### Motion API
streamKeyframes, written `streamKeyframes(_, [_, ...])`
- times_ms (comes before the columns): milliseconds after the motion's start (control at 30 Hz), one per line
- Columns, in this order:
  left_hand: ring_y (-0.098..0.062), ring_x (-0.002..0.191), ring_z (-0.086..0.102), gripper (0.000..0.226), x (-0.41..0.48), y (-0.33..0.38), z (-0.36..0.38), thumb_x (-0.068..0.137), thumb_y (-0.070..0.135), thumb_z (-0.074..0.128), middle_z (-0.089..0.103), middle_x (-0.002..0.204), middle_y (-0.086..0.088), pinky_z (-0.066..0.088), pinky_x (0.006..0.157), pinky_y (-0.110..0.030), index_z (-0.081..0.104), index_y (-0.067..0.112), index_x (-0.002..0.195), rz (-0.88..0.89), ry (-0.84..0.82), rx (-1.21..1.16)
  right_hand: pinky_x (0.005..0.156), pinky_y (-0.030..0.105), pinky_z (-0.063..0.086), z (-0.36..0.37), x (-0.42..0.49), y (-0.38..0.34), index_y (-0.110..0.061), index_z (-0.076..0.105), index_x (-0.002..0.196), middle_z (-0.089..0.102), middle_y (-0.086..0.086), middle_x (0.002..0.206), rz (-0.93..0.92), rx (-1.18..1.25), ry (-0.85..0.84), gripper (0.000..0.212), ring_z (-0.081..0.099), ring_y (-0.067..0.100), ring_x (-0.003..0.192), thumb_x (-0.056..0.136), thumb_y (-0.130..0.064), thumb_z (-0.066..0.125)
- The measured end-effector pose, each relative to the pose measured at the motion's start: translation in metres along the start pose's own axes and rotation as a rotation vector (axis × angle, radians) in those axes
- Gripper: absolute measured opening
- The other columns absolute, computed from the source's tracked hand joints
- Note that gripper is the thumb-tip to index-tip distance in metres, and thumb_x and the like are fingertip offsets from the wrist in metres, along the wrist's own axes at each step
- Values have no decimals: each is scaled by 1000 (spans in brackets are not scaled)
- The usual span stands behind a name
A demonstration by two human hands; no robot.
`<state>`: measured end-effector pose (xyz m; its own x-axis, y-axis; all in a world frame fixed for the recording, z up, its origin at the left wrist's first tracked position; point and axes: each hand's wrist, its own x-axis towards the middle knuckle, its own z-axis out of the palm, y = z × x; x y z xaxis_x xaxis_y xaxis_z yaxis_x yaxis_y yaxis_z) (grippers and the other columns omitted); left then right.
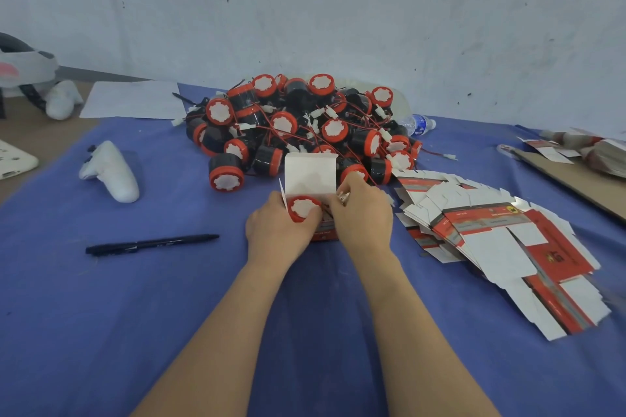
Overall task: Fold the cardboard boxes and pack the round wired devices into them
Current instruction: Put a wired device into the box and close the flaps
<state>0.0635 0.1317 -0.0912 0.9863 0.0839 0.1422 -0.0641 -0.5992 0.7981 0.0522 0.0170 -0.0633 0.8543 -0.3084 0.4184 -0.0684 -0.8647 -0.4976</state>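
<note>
- Both forearms reach forward over the blue cloth [169,315]; the left hand [276,234] and right hand [364,213] curl round a small box [310,176], one on each side.
- Its white lid flap stands up behind the fingers.
- One round device [302,208], white face up, sits in the box's mouth against the left fingers.
- Print on the red-and-white flat cartons [491,240], fanned out to the right, is too blurred to read.
- Just behind the box lies the pile of devices [298,122].
- A black pen [149,243] lies left.
</note>
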Motion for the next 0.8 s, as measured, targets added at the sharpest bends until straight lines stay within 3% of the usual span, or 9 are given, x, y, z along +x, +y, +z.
streamKeyframes(67, [-27,105,59,49,0,0,1,81,54,61,64,110,-2,48,91,-43,50,18,113,-1,16,16,52,26,32,-5,1,3,-16,54,87,61,2,84,2,31,-66,15,51,19,78,91,-30,59])
streamKeyframes(167, [-26,103,58,49,1,0,2,80,56,61,63,109,-1,49,89,-42,49,19,111,-18,19,16,55,22,39,-17,3,7,-17,64,86,61,-6,78,-25,154,-196,20,54,10,72,90,-37,62])
streamKeyframes(333, [-26,103,58,43,1,-1,3,80,54,61,63,107,-2,49,89,-42,42,23,101,-24,27,-6,52,4,39,-32,4,12,-15,68,96,58,-11,78,-100,144,-398,12,51,2,68,89,-24,65])
streamKeyframes(400, [-27,103,58,42,1,-1,4,81,54,61,63,107,-3,48,89,-42,42,22,101,-22,32,6,58,11,42,-31,4,9,-14,72,91,64,-4,82,-112,90,-391,12,55,9,74,90,-22,63])
streamKeyframes(467, [-28,103,58,45,2,-1,4,81,54,61,63,107,-4,48,90,-43,45,19,104,-14,32,22,67,28,48,-28,2,6,-16,70,82,68,3,84,-95,54,-361,15,59,18,79,92,-22,61])
streamKeyframes(533, [-28,102,58,45,2,-1,4,81,54,60,63,106,-3,47,91,-44,44,19,104,-3,27,34,66,31,48,-24,2,4,-20,65,79,69,4,85,-79,32,-321,14,59,19,79,92,-24,60])
streamKeyframes(600, [-27,102,58,44,2,-2,4,81,55,60,63,107,-2,47,91,-44,41,22,102,9,19,37,65,29,47,-20,1,3,-20,64,90,65,0,88,-38,52,-271,6,58,17,81,91,-26,62])
streamKeyframes(700, [-27,102,58,45,3,-3,5,80,55,58,62,106,-1,46,92,-45,46,21,107,30,25,42,78,37,48,-13,2,0,-19,55,99,61,0,93,14,32,-237,14,57,22,93,89,-26,62])
streamKeyframes(800, [-24,99,58,44,2,-2,7,80,53,58,62,105,1,47,89,-44,49,22,109,68,22,42,89,41,45,-9,8,-2,-16,54,108,60,7,111,99,-108,-264,24,53,30,108,87,-26,60])
